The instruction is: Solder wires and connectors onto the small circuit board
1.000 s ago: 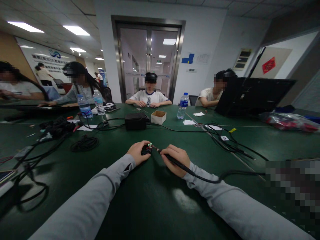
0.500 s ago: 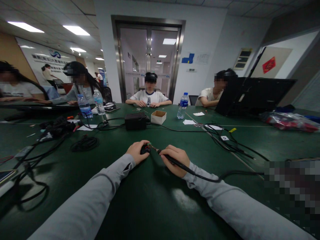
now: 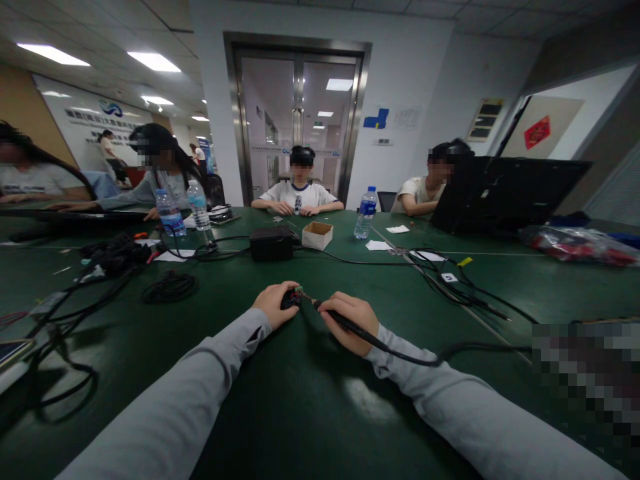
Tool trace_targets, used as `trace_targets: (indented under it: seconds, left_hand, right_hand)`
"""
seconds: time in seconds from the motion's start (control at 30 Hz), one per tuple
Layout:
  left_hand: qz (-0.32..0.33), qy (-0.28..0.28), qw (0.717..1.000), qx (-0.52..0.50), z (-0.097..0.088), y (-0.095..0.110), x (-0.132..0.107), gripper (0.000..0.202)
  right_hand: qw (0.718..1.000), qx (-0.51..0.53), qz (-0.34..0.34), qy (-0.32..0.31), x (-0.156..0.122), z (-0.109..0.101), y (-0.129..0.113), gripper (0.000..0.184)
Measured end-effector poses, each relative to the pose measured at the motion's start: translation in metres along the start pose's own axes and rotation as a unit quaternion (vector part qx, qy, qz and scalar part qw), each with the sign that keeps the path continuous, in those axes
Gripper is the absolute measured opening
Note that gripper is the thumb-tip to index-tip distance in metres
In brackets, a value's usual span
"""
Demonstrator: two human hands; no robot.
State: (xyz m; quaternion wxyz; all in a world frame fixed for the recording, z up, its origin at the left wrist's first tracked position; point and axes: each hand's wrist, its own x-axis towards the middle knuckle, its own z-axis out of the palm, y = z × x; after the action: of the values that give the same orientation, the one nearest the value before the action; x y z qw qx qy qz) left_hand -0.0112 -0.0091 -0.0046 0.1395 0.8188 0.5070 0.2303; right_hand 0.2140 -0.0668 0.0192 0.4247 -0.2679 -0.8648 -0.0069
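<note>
In the head view my left hand [image 3: 275,305] is closed around a small black part [image 3: 290,299] with thin red wires. A little green circuit board [image 3: 299,291] shows at its upper right end. My right hand [image 3: 351,321] grips a soldering iron [image 3: 345,321] like a pen, its tip pointing left at the board. Whether the tip touches the board is too small to tell. The iron's black cord runs back along my right sleeve. My left palm hides part of the black part.
Beyond my hands stand a black power box [image 3: 271,244] and an open small carton [image 3: 317,236]. A water bottle [image 3: 365,213] stands behind, right of the carton. Coiled black cable [image 3: 170,288] lies left, more cables [image 3: 465,293] right. A person [image 3: 300,190] sits opposite; others sit at both sides.
My hands, the soldering iron and the black part hold nearly the same place. The camera view has shifted very slightly.
</note>
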Motion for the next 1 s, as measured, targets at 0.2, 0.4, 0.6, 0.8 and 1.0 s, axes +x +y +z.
trace_targets:
  seconds: [0.2,0.4,0.6,0.8,1.0]
  left_hand:
    - [-0.001,-0.001,1.0,0.009,-0.0018,0.002,-0.0008,0.051]
    - [-0.001,-0.007,1.0,0.008,0.0001,-0.001,-0.0003,0.052]
    - [0.003,-0.003,1.0,0.01,0.0008,-0.0015,-0.0001,0.052]
    - [-0.006,-0.007,1.0,0.01,-0.0011,0.0018,-0.0009,0.051]
    - [-0.008,-0.01,1.0,0.008,-0.0004,-0.0004,0.0003,0.051]
  right_hand:
    - [1.0,0.0,0.004,-0.01,-0.0006,0.0001,0.0009,0.012]
    - [1.0,-0.01,0.0,0.018,-0.0003,-0.0002,-0.0001,0.012]
    - [1.0,-0.012,0.005,0.024,0.0002,-0.0006,-0.0007,0.012]
    - [1.0,-0.014,0.011,0.017,-0.001,0.0003,0.0013,0.012]
    - [1.0,-0.017,0.008,0.008,-0.0015,0.0003,0.0019,0.012]
